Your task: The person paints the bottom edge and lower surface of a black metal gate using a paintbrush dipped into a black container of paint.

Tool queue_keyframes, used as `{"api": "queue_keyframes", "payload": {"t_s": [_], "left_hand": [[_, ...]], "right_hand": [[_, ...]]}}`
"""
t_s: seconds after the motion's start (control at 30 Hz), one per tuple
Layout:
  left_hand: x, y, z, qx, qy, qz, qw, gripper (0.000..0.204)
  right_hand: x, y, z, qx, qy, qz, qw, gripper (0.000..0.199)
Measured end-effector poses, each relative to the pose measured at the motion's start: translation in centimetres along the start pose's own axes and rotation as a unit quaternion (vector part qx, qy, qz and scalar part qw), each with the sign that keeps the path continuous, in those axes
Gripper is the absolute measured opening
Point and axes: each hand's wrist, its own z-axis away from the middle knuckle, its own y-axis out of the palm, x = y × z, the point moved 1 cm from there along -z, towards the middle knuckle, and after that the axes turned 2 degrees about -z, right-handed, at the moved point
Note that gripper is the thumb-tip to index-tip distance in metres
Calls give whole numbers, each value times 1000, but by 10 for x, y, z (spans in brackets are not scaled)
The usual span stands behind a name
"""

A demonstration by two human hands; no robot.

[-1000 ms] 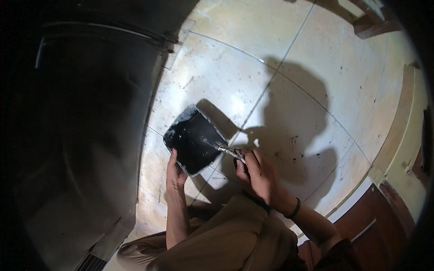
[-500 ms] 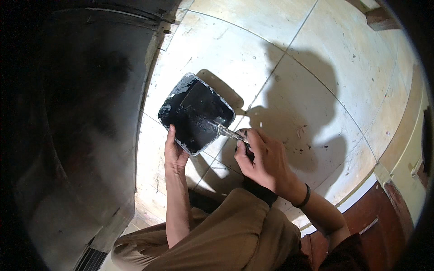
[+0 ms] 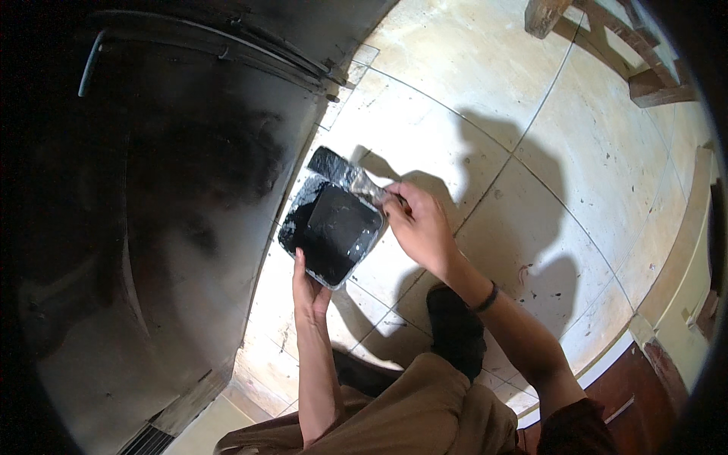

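Note:
My left hand (image 3: pixel 310 292) grips the near-left edge of a square tub (image 3: pixel 341 262) of black paint, its thumb over the rim and its fingers hidden beneath. Dried grey and black paint crusts the tub's inner walls. In my right hand (image 3: pixel 418 224) is a paintbrush (image 3: pixel 341 171), held by the handle in closed fingers. The bristles are coated black and lie over the tub's far rim, pointing left toward a dark panel. Whether the brush touches the rim I cannot tell.
A large black-smeared panel (image 3: pixel 182 227) with a thin bar along its top rises at the left. Paint-specked pale tiles (image 3: pixel 425 83) cover the floor. Wooden furniture legs (image 3: pixel 546 17) stand at the far right. My dark shoe (image 3: pixel 455 326) is below my right forearm.
The paintbrush has come up out of the tub and swung to its far rim, bristles now pointing left. My view has shifted, showing more of the panel's bar and the furniture.

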Motion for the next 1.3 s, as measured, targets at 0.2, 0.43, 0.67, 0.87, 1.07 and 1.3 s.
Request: {"api": "queue_keyframes", "payload": {"t_s": [0.2,0.43,0.67,0.87,1.07,1.3], "left_hand": [[1,-28,17,-26,-8,-4,1000,63],[-3,-33,26,-26,-3,24,999,66],[-1,-34,26,-22,-2,34,999,65],[0,-26,20,-13,-1,6,1000,64],[-1,-30,24,-34,9,6,999,66],[0,-31,19,-7,4,30,1000,64]], "right_hand": [[4,32,-62,-37,-50,90,994,29],[14,46,-82,-53,-82,61,993,25],[12,27,-81,-52,-51,108,991,24],[-2,56,-97,-90,-103,113,984,25],[11,35,-74,-49,-27,55,997,22],[-14,58,-92,-84,-76,118,987,26]]}}
